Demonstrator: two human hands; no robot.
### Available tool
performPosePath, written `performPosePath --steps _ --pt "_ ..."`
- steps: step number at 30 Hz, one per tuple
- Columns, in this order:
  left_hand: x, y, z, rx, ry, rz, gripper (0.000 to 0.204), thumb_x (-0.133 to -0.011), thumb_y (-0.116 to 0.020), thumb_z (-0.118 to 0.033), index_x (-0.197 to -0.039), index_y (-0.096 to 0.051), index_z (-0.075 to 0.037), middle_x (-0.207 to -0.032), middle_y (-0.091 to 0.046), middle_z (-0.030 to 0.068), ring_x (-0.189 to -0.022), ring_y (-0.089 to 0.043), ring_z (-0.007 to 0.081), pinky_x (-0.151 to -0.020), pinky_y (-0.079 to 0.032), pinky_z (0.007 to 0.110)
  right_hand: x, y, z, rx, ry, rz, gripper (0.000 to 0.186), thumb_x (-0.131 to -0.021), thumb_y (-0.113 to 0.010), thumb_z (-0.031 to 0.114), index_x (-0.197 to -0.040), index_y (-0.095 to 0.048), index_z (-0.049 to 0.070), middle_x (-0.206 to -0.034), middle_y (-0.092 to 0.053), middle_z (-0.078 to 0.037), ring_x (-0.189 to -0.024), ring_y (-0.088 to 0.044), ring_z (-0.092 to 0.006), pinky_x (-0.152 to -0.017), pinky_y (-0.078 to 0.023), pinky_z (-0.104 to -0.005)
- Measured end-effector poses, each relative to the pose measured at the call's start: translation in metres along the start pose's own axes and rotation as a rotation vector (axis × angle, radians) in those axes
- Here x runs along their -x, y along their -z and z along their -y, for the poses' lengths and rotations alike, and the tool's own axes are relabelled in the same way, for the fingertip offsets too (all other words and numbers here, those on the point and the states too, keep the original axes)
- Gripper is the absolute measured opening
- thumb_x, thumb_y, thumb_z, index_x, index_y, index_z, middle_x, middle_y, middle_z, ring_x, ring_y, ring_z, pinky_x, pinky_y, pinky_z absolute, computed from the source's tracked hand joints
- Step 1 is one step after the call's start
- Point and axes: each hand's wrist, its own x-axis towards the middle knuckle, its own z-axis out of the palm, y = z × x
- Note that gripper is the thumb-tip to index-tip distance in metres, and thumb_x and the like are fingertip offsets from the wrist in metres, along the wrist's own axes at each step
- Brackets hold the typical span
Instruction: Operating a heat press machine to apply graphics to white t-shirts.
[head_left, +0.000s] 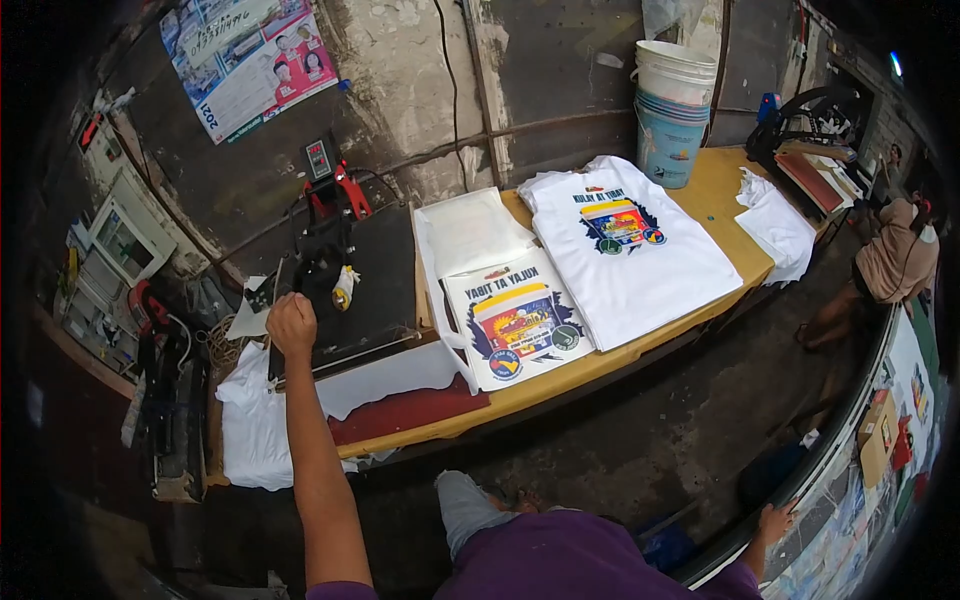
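My left hand (pixel 292 326) is closed in a fist at the left side of a black heat press (pixel 375 290), around what looks like its handle; the fist hides most of the grip. Below the black plate, white cloth (pixel 385 378) and a dark red pad (pixel 405 412) show at the front edge. My right hand (pixel 775 523) rests on the edge of another table (pixel 835 535) at the lower right, fingers stretched over the rim. Right of the press lie printed transfer sheets (pixel 515 325) with a mirrored colourful design and a stack of white T-shirts (pixel 630 255) bearing that design.
A stack of white buckets (pixel 672 110) stands at the back of the yellow-covered table (pixel 735 225). Another press (pixel 815 135) and white cloth (pixel 778 230) are farther right. A person (pixel 897 245) is at the far right. A cardboard box (pixel 878 437) sits on the right-hand table.
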Motion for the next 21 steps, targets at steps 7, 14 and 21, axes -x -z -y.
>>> performPosePath --steps 7,14,21 --pt "0.0003 -0.0017 0.0005 -0.031 0.017 0.012 0.033 -0.091 -0.047 -0.019 -0.068 -0.062 0.001 -0.073 -0.063 0.0214 -0.071 -0.061 0.0419 -0.067 -0.048 0.051 -0.0008 -0.0019 -0.0008 -0.022 -0.005 -0.009 0.085 -0.084 -0.064 0.031 -0.157 -0.023 0.023 -0.154 -0.034 -0.024 -0.133 -0.046 -0.0412 -0.105 -0.044 -0.0528" --pt "0.0008 -0.0023 0.0023 -0.037 0.006 0.023 0.033 -0.091 -0.048 -0.019 -0.068 -0.062 0.001 -0.073 -0.063 0.0211 -0.070 -0.061 0.0416 -0.066 -0.048 0.051 -0.0031 -0.0077 -0.0020 -0.011 -0.003 -0.028 0.084 -0.084 -0.063 0.031 -0.157 -0.023 0.023 -0.154 -0.035 -0.023 -0.133 -0.047 -0.0410 -0.104 -0.045 -0.0525" --pt "0.0012 -0.0016 0.0005 0.000 0.024 0.009 0.032 -0.091 -0.047 -0.019 -0.070 -0.061 0.000 -0.071 -0.060 0.0207 -0.068 -0.060 0.0418 -0.064 -0.046 0.051 0.0009 -0.0010 -0.0004 0.001 -0.008 -0.010 0.084 -0.084 -0.063 0.031 -0.157 -0.023 0.023 -0.154 -0.034 -0.023 -0.132 -0.047 -0.0407 -0.103 -0.046 -0.0529"
